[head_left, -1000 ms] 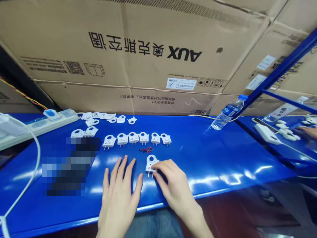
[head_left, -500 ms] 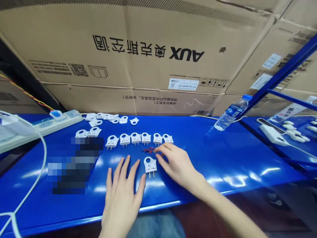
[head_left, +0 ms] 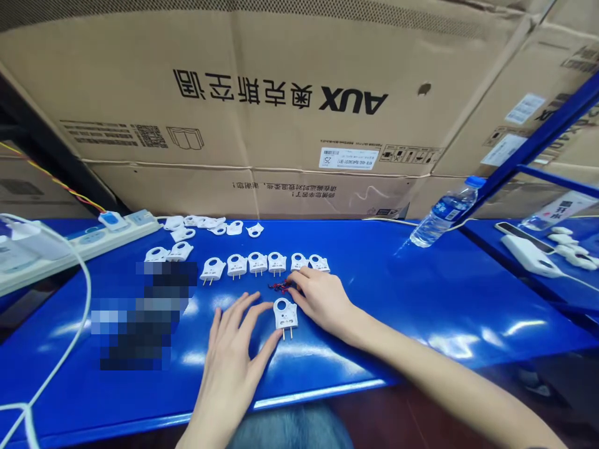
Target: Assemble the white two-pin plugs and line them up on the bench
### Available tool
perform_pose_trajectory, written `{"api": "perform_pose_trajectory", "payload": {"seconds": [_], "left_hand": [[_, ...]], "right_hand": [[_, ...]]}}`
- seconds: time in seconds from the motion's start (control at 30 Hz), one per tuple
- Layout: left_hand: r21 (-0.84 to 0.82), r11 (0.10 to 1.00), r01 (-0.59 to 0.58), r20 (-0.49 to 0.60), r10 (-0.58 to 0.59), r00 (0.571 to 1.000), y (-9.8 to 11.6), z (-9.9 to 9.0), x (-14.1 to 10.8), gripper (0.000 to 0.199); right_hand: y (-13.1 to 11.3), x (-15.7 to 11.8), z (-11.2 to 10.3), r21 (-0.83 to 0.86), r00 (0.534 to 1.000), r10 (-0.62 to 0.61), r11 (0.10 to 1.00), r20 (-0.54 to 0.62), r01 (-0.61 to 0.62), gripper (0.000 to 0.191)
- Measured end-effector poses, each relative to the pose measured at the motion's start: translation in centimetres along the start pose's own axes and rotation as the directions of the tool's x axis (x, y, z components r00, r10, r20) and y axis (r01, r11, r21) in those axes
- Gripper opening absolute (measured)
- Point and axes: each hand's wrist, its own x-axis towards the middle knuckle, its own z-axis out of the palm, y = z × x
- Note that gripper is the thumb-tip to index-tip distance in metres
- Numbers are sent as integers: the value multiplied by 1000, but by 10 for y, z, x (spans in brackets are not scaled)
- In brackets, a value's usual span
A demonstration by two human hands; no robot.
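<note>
A glossy blue workbench (head_left: 421, 299) is running in front of a wall of large cardboard boxes (head_left: 281, 93) printed with AUX lettering. Taking the single white plug (head_left: 286, 313) near the front edge as the landmark: it is lying flat, its two prongs pointing toward the person. Just behind it a small tangle of red and black wire (head_left: 279, 286) is resting on the bench, and behind that a row of six similar white plugs (head_left: 257, 263) is lining up side by side. Further back and to the left, loose white plug shells (head_left: 206, 223) are scattering near a white power strip (head_left: 88, 240). Far to the right of the plug a clear water bottle (head_left: 444, 213) is leaning against a blue frame post.

The left hand (head_left: 234, 355) is lying flat with fingers spread, its forefinger and thumb touching the plug's left side and gripping nothing. The right hand (head_left: 321, 298) is sitting just right of the plug, its fingertips reaching onto the wire tangle; whether they are pinching it cannot be told. Nothing is blocking either hand.

Compared with half a second ago, the left hand has swung toward the plug and now touches it, and the right hand has drawn nearer to the wires.
</note>
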Motion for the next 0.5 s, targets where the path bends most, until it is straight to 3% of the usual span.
{"api": "perform_pose_trajectory", "payload": {"seconds": [0.13, 0.3, 0.5], "left_hand": [[-26, 998, -53, 45, 54, 998, 4, -1, 0, 27], [-133, 988, -80, -22, 78, 997, 11, -4, -1, 25], [-400, 911, 100, 8, -106, 994, 26, -12, 11, 29]], "right_hand": [[0, 0, 0, 37, 1000, 6, 999, -28, -5, 18], [2, -1, -2, 113, 997, 21, 993, -77, -12, 16], [1, -3, -4, 440, 985, 62, 898, -163, 16, 10]]}}
